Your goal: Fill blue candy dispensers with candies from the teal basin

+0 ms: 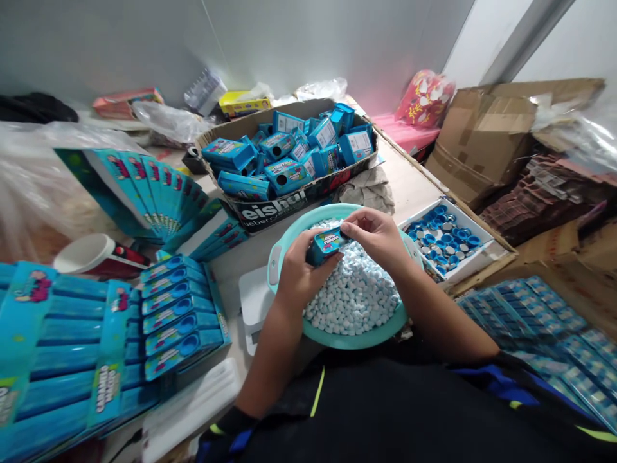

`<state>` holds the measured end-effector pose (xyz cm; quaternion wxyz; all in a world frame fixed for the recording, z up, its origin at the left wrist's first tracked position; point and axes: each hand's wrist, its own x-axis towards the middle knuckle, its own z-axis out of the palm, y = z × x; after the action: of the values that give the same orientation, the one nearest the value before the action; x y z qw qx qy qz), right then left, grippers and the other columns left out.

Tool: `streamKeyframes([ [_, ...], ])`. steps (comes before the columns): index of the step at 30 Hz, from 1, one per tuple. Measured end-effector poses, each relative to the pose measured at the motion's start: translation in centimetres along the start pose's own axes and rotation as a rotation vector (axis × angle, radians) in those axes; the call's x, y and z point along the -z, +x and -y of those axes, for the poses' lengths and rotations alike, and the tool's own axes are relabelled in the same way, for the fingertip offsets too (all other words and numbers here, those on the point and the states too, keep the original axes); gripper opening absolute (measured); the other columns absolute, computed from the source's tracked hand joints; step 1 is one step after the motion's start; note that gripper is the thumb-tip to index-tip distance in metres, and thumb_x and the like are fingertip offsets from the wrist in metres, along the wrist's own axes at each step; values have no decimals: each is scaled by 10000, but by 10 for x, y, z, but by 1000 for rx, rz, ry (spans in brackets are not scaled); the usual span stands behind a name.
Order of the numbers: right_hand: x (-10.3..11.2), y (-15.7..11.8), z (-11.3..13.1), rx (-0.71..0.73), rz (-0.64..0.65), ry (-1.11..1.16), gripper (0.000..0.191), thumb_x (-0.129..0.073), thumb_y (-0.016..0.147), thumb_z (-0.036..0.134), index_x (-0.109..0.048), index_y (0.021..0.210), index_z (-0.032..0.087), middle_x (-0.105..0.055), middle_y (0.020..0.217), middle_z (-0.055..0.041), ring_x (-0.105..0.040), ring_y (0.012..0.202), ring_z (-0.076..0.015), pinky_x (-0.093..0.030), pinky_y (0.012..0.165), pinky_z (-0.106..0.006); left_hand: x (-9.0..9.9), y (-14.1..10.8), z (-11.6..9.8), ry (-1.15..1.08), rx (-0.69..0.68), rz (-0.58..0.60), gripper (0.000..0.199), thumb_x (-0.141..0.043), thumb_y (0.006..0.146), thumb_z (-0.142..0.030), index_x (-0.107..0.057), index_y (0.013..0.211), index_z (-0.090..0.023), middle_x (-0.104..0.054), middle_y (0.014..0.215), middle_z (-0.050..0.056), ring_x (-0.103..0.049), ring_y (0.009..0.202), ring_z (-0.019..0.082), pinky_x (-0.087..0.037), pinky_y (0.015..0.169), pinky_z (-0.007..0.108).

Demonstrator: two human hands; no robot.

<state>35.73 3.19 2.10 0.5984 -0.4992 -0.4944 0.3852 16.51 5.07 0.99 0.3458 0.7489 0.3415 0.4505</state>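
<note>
Head camera looks down on a crowded packing table (409,183), and from where I stand the biggest things are the stacks of flat blue display trays (72,347) at the near left, with a fan of unfolded blue cartons (144,186) behind them. Farther back sits an open cardboard box (270,209) heaped with small blue candy boxes (289,154), already made up. At the middle, close to the person's body, a teal basin (289,241) holds a mound of pale blue candy tablets (351,296), and it rests partly on a white scale (250,302). To the right of the basin a shallow white tray (477,263) carries blue caps (443,238). Over the basin the left hand (299,273) is wrapped firmly around one small blue box (328,244), held on its side above the tablets, while the right hand (376,235) has its fingertips pinched together at the box's open end. I would judge the step in hand to be filling or closing this one box; whether tablets are already inside I cannot tell. The next move, as I read it, calls for a steady left grip and a careful press at that end, kept over the basin so any spill falls back in.
</note>
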Motion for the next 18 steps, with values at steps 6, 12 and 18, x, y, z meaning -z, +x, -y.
streamKeyframes([
  [6, 6, 0, -10, -11, 24, -127, 418, -511, 1033, 556, -688, 1098, 183, -614, 803, 7, -568, 682, -124, -458, 634, -260, -1, -1, 3, -21, 112, 1, 528, -857, 854, -388, -653, 1327, -271, -747, 1219, 69, -736, 1093, 261, -614, 1001, 437],
  [12, 17, -17, -5, 201, -59, -572, 223, -556, 1005, 314, -725, 1062, 180, -699, 1082, -91, -671, 997, -220, -550, 837, -365, 0, -3, 6, -16, 142, 4, 661, -890, 798, -404, -609, 1384, -284, -718, 1284, 104, -715, 1153, 299, -591, 1046, 503],
  [18, 101, -117, -9, 663, -541, -758, 290, -668, 915, 152, -692, 1187, 248, -654, 1043, -56, -653, 960, -210, -554, 886, -394, 2, 2, 10, -146, -84, -175, 799, -905, 798, -474, -512, 1459, -259, -669, 1358, 127, -668, 1284, 284, -553, 1130, 491],
])
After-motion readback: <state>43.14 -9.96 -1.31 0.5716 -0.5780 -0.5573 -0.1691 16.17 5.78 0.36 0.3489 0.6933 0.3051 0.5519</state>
